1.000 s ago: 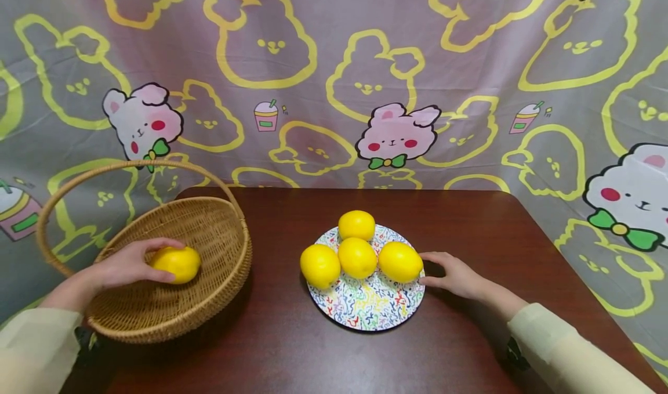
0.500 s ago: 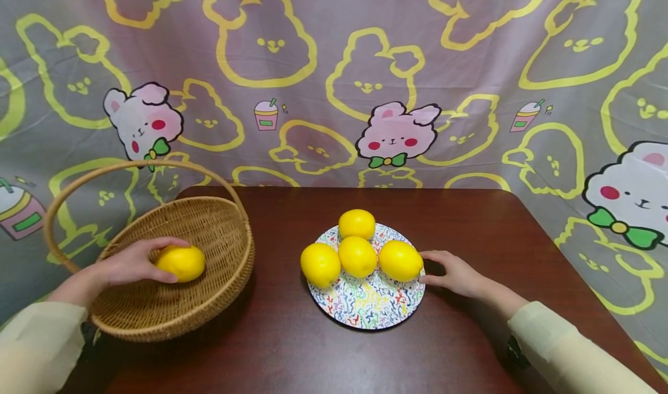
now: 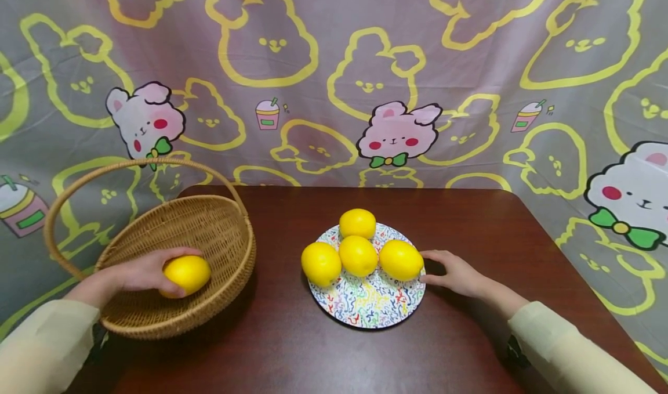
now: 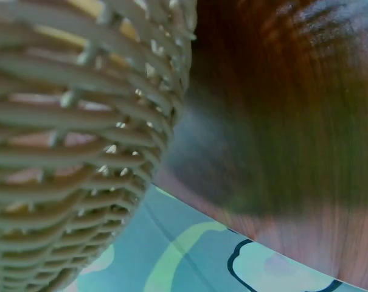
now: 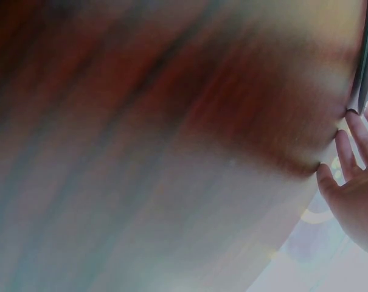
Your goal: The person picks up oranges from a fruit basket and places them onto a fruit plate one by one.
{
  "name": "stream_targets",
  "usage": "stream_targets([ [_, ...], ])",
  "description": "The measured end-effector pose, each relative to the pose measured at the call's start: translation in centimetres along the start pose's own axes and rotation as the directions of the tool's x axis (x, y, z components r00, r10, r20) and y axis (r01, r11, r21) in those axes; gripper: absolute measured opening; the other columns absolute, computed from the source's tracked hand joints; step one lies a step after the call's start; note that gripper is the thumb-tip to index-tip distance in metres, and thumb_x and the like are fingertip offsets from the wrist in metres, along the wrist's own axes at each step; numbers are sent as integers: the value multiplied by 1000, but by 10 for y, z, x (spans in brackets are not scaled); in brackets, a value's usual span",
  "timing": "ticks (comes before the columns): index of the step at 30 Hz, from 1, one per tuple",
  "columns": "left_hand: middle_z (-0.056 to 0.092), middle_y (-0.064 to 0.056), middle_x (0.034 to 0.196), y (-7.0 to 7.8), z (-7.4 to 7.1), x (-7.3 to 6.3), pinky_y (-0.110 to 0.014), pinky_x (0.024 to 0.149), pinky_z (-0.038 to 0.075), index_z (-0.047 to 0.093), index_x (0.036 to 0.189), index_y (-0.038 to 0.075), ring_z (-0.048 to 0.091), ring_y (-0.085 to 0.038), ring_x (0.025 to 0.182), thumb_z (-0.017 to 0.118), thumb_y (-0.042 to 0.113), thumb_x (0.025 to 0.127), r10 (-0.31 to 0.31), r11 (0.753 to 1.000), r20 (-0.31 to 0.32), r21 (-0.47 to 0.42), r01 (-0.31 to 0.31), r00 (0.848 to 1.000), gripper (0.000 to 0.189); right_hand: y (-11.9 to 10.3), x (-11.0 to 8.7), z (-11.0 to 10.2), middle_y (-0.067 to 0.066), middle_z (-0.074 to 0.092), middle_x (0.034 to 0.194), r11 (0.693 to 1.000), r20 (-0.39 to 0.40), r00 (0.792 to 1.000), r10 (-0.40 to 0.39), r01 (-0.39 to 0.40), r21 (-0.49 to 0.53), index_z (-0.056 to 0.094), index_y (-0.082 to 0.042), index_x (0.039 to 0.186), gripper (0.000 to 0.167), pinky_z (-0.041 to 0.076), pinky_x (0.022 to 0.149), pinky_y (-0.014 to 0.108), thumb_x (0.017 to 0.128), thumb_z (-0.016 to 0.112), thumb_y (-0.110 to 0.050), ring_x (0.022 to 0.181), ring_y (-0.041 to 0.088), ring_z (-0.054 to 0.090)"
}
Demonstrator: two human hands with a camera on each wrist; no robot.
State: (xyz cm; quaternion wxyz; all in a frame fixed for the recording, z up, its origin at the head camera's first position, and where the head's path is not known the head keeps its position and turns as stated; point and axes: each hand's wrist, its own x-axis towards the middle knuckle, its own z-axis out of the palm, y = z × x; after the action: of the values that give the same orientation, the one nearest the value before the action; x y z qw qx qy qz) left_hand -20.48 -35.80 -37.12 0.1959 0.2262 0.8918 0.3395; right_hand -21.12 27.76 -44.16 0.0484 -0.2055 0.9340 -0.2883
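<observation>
Inside the tilted wicker basket (image 3: pixel 219 226) at the left, my left hand (image 3: pixel 141 271) grips a yellow lemon (image 3: pixel 190 275), thumb at its near side and fingers over the top. The left wrist view is filled on one side by the basket's woven wall (image 4: pixel 62 158), which hides that hand's grasp. Several more lemons (image 3: pixel 357 256) sit on a round plate (image 3: pixel 367 304) with a colourful squiggle pattern. My right hand (image 3: pixel 456 275) rests at the plate's right rim, thumb and fingers spread apart, fingertips beside the rightmost lemon (image 3: pixel 400 260). In the right wrist view, its fingers (image 5: pixel 345 152) lie by the plate's dark edge (image 5: pixel 365 61).
The basket's tall arched handle (image 3: pixel 130 163) rises above the left forearm. Everything stands on a dark reddish-brown table (image 3: pixel 276 336). A patterned curtain (image 3: pixel 313 51) hangs behind the table and along its sides.
My left hand has moved a little to the right and nearer within the basket, carrying the lemon along. The basket has shifted slightly right. My right hand, the plate and its lemons stay put.
</observation>
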Motion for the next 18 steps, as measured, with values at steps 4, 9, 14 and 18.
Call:
stream_targets([
  [4, 55, -20, 120, -3, 1, -1, -34, 70, 45, 44, 136, -4, 53, -24, 90, 80, 12, 73, 23, 1000, -15, 18, -23, 1000, 74, -1, 0, 0, 18, 55, 132, 1000, 1, 1000, 0, 0, -4, 55, -3, 134, 63, 36, 99, 60, 85, 74, -37, 121, 40, 48],
  [9, 55, -17, 117, -1, -2, -3, -32, 67, 46, 46, 135, -1, 55, -21, 85, 81, 14, 71, 39, 998, -60, 51, -36, 997, 74, -1, -1, -1, 19, 55, 132, 1000, 1, 1000, 6, -6, -6, 55, -3, 134, 63, 37, 99, 60, 85, 74, -38, 121, 40, 48],
  [14, 56, -17, 119, 7, -7, -3, -32, 68, 47, 47, 135, 2, 56, -19, 84, 83, 17, 72, 71, 995, -114, 75, -63, 991, 74, -1, 0, -1, 18, 56, 132, 1000, -2, 1000, -6, 6, -8, 55, -3, 134, 62, 37, 99, 60, 85, 74, -37, 121, 40, 49],
  [18, 56, -16, 118, 15, -9, -2, -32, 68, 46, 46, 136, 3, 55, -21, 85, 83, 17, 73, 82, 994, -136, 88, -70, 987, 74, -1, -1, 0, 18, 56, 131, 1000, -6, 1000, -14, 14, -8, 55, -2, 134, 62, 37, 99, 60, 85, 74, -36, 121, 40, 49],
])
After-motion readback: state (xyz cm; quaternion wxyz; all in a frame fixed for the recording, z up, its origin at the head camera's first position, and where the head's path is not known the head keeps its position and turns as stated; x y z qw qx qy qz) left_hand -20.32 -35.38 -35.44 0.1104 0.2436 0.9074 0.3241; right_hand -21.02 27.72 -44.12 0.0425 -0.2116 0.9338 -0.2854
